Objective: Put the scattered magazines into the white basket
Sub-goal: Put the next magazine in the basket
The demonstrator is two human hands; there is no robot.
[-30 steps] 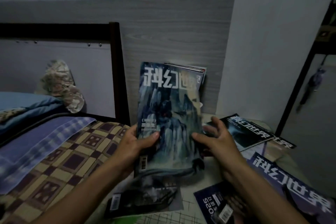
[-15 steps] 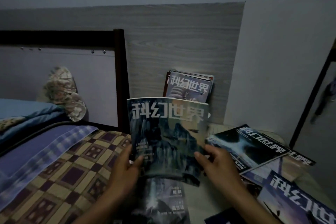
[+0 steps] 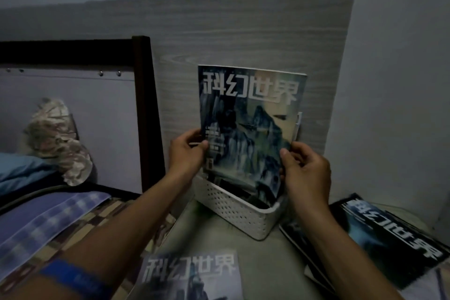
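The glossy blue-covered magazine (image 3: 248, 126) stands centre frame, its foot inside the white perforated plastic basket (image 3: 239, 212). My left hand (image 3: 186, 153) and right hand (image 3: 304, 168) pinch its side edges; I judge it light, floppy, slippery.

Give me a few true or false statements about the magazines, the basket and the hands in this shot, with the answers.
1. Both hands hold one magazine. True: the left hand and right hand grip its side edges.
2. That magazine lies flat on the surface. False: it stands upright, its lower end in the white basket.
3. The basket stands by the wood-grain panel. True.
4. All magazines are put away. False: one lies in front, another to the right.
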